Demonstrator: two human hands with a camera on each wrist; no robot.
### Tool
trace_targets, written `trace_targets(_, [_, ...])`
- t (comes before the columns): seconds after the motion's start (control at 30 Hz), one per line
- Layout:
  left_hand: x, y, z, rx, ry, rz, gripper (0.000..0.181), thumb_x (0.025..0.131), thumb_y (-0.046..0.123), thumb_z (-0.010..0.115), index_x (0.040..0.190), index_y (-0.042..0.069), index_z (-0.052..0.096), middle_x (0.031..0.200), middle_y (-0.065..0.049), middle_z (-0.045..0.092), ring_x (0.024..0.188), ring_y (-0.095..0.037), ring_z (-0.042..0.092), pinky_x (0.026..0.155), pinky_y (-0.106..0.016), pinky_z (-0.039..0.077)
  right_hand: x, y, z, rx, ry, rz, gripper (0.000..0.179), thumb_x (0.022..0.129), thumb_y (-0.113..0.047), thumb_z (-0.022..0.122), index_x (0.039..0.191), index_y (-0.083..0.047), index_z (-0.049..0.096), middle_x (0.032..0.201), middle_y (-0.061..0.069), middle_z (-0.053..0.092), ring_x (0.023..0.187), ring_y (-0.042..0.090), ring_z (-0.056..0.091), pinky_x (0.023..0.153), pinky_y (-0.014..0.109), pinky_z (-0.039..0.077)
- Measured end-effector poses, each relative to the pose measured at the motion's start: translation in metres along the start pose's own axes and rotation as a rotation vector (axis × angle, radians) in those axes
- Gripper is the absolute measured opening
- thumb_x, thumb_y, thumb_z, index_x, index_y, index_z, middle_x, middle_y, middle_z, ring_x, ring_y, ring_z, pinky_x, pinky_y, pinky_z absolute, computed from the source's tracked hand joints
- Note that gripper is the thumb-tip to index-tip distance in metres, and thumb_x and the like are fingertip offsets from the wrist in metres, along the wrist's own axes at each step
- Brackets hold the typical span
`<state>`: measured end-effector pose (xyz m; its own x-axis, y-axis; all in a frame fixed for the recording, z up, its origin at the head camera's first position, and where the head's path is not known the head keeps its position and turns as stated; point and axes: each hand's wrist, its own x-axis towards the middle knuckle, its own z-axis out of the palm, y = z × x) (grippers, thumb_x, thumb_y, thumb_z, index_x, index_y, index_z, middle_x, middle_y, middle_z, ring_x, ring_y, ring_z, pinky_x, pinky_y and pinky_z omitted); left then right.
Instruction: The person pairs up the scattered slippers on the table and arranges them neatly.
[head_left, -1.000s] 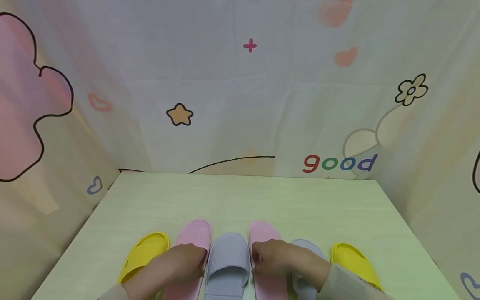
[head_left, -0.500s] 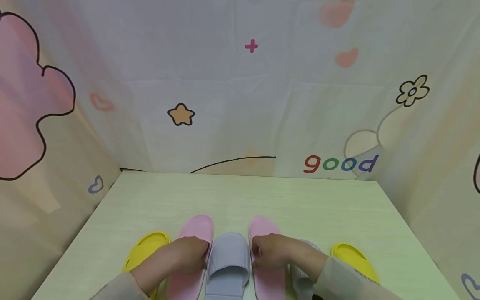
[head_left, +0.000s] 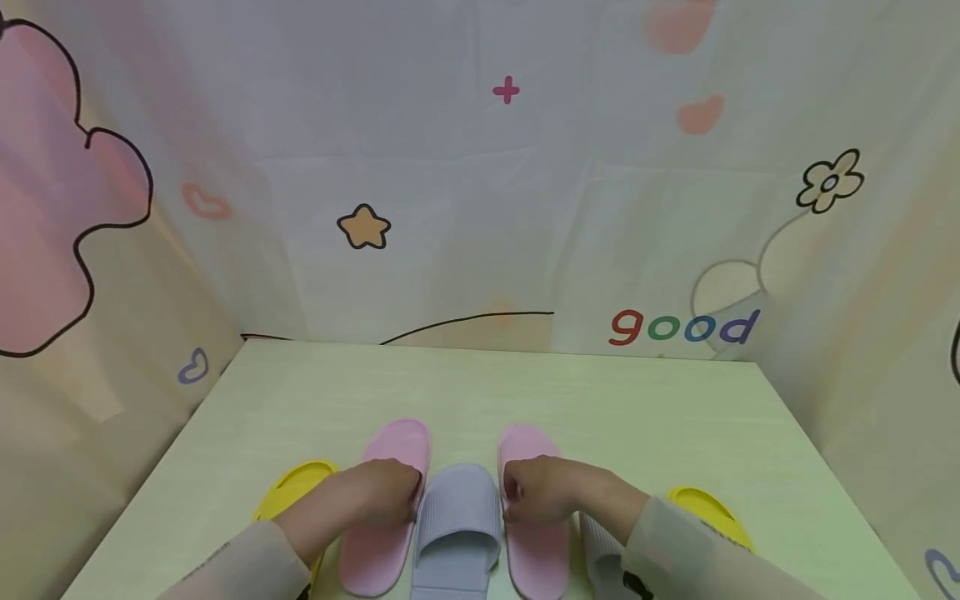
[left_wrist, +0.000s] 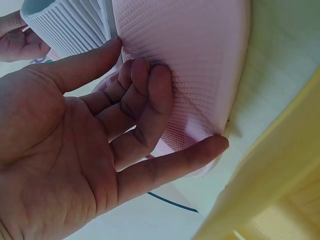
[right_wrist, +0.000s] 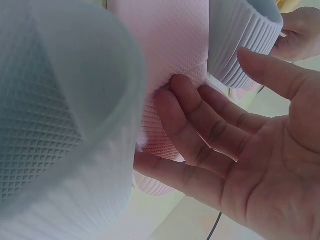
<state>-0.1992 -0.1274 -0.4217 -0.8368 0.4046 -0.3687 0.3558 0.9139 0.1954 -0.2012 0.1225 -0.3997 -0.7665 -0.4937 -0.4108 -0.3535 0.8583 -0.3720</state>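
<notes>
A pink slipper (head_left: 375, 562) lies left of centre, and my left hand (head_left: 384, 493) grips it near its middle. The other pink slipper (head_left: 538, 560), right of centre, is gripped the same way by my right hand (head_left: 542, 490). In the left wrist view, curled fingers (left_wrist: 155, 95) meet the textured pink surface, with the thumb by its edge. In the right wrist view, bent fingertips (right_wrist: 175, 95) press into the other slipper, its thumb near the grey slipper's side. That grey slipper (head_left: 459, 504), with a ribbed strap, sits between the pink ones.
Another grey slipper (head_left: 602, 550) lies partly under my right forearm. Yellow slippers stand at both outer sides, the left one (head_left: 296, 487) and the right one (head_left: 708, 510) partly covered by sleeves. The pale green table (head_left: 465, 383) reaches back to a printed curtain (head_left: 465, 250).
Both pink slippers have slid away from me together with my hands, and their near ends now show. The middle grey slipper stays about where it was.
</notes>
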Motion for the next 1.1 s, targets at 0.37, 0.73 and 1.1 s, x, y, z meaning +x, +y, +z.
trace_targets(0.37, [0.013, -0.003, -0.009, 0.008, -0.028, -0.04, 0.02, 0.085, 0.024, 0.07, 0.075, 0.018, 0.053, 0.08, 0.001, 0.056, 0.075, -0.017, 0.052, 0.075, -0.038, 0.047, 0.009, 0.001, -0.003, 0.002, 0.023, 0.018, 0.018, 0.084, -0.031, 0.07, 0.092, -0.019, 0.06, 0.088, -0.004, 0.062, 0.084, 0.014, 0.056, 0.073, 0.035, 0.047])
trace_targets(0.73, [0.03, -0.005, -0.016, 0.018, -0.061, -0.044, 0.018, 0.088, 0.022, 0.066, 0.075, 0.016, 0.054, 0.079, -0.002, 0.056, 0.074, -0.017, 0.052, 0.071, -0.035, 0.044, 0.019, 0.003, -0.01, -0.004, 0.012, 0.028, 0.016, 0.085, -0.03, 0.071, 0.09, -0.019, 0.06, 0.087, -0.004, 0.061, 0.082, 0.014, 0.055, 0.07, 0.033, 0.046])
trace_targets(1.1, [0.039, -0.008, -0.022, 0.014, -0.076, -0.051, 0.017, 0.087, 0.021, 0.066, 0.076, 0.015, 0.055, 0.08, -0.003, 0.057, 0.075, -0.018, 0.053, 0.07, -0.035, 0.044, 0.026, 0.004, -0.018, -0.013, -0.025, 0.052, 0.017, 0.086, -0.032, 0.071, 0.091, -0.019, 0.06, 0.089, -0.004, 0.059, 0.084, 0.014, 0.054, 0.072, 0.033, 0.046])
